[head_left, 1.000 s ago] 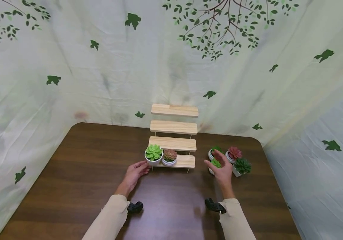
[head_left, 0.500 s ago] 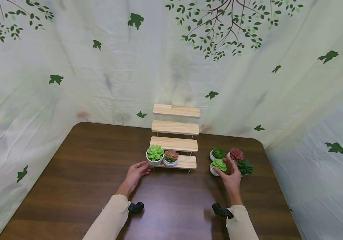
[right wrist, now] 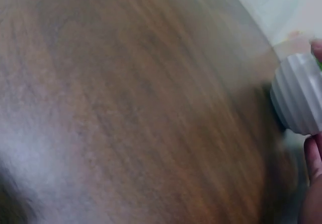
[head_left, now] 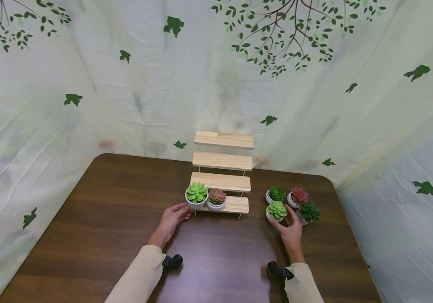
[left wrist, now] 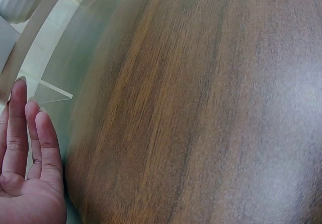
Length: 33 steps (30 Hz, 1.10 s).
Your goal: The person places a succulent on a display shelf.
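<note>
The left grip [head_left: 171, 221] has its fingers held out straight, tips right at the base of a bright green succulent [head_left: 196, 192] in a white pot at the left end of the lowest step of a wooden shelf [head_left: 237, 205]; whether they touch the pot or the step cannot be told. Just right of that, on the same step, sits a brownish-pink succulent [head_left: 216, 196], with three more steps rising beyond the left grip. The right grip [head_left: 292, 231] has thumb and fingers curled round the white pot of a light green succulent [head_left: 277, 209], right of the shelf. A dark green succulent [head_left: 277, 193] crowds the far side of that pot, a red succulent [head_left: 299, 195] stands just beyond the right grip's fingers, and a deep green succulent [head_left: 309, 211] closes in at their right. The bench [head_left: 118, 210] runs wide to the left of the left grip and between the two grips; its far edge, behind the shelf, meets a leaf-printed curtain [head_left: 144, 84], and its right edge lies past the right grip's cluster. The left wrist view crops the left grip at the corner; the right wrist view is blurred and cuts off the held pot. The right grip partly covers the deep green succulent's pot.
</note>
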### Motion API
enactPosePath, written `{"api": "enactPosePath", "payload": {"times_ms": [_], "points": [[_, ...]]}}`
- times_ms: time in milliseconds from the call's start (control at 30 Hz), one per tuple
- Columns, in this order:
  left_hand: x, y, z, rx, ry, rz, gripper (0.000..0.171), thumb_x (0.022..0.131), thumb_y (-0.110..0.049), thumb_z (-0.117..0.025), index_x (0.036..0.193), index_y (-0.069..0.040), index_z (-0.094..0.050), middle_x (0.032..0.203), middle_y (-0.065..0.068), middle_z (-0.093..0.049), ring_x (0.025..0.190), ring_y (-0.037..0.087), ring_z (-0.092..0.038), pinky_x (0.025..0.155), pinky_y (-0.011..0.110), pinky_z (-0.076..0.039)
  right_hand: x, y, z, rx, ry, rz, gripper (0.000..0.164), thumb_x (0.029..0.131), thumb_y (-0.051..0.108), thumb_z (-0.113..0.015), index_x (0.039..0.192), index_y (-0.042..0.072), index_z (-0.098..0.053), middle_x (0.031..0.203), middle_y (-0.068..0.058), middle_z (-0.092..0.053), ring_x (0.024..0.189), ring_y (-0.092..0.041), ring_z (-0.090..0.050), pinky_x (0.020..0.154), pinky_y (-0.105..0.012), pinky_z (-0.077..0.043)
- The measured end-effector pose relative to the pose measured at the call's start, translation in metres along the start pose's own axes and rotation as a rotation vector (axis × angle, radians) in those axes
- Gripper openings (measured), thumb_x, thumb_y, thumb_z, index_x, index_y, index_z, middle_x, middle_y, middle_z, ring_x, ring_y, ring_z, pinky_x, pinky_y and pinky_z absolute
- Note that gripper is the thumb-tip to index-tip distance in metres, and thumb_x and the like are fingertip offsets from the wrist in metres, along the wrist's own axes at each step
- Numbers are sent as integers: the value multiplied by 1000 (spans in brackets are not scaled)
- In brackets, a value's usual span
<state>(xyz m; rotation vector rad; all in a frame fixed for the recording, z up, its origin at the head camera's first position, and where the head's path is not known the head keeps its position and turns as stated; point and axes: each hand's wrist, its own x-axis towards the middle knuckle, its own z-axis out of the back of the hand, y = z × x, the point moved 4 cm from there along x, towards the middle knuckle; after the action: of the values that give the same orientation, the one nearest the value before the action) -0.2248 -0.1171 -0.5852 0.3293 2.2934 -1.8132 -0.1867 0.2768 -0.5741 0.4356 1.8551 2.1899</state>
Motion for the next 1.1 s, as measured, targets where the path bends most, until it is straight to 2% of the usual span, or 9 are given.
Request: {"api": "enactPosePath", "payload": {"times_ms": [200,333,500,567,833,1100], "points": [[-1,-1,0,7,3,-7,41,97,-6,-56,128,19,-46,92,6,-70,79,11,-64,74,21,-54,-1,-8,-1,-31,-16,-32,75,74,-5,-80,140,-2,-44,138,-17,-47,121,-26,-48,97,-19,-39],[-1,-2,0,8,1,-8,42,97,-6,-57,129,19,-46,92,6,-70,79,11,-64,74,21,-54,0,-11,-3,-33,-12,-47,74,75,-4,-79,140,-2,-44,138,-17,-47,120,-23,-49,92,-11,-37],[-1,-2,0,6,-6,3,41,97,-6,-56,129,18,-47,91,6,-70,78,10,-63,73,21,-53,2,-12,-5,-62,-19,-72,71,75,-1,-80,138,-3,-47,136,-18,-50,113,-10,-51,88,-8,-37],[-2,-3,-1,4,-10,8,40,97,-5,-55,129,18,-47,92,6,-70,78,10,-63,73,21,-53,3,-12,-5,-70,-25,-82,69,75,-1,-80,136,-3,-49,135,-18,-52,111,-9,-51,87,-7,-38],[-3,-3,-1,7,-13,9,40,97,-5,-55,129,18,-47,93,8,-70,78,10,-63,73,21,-53,3,-13,-4,-92,-16,-96,69,76,1,-80,136,-5,-48,137,-21,-50,125,-29,-48,86,-6,-37],[-2,-2,0,8,-8,6,40,97,-8,-56,127,17,-49,94,7,-70,79,12,-64,74,22,-54,3,-14,-4,-104,-32,-85,66,76,3,-81,134,-4,-51,133,-20,-53,121,-29,-50,83,-6,-39]]}}
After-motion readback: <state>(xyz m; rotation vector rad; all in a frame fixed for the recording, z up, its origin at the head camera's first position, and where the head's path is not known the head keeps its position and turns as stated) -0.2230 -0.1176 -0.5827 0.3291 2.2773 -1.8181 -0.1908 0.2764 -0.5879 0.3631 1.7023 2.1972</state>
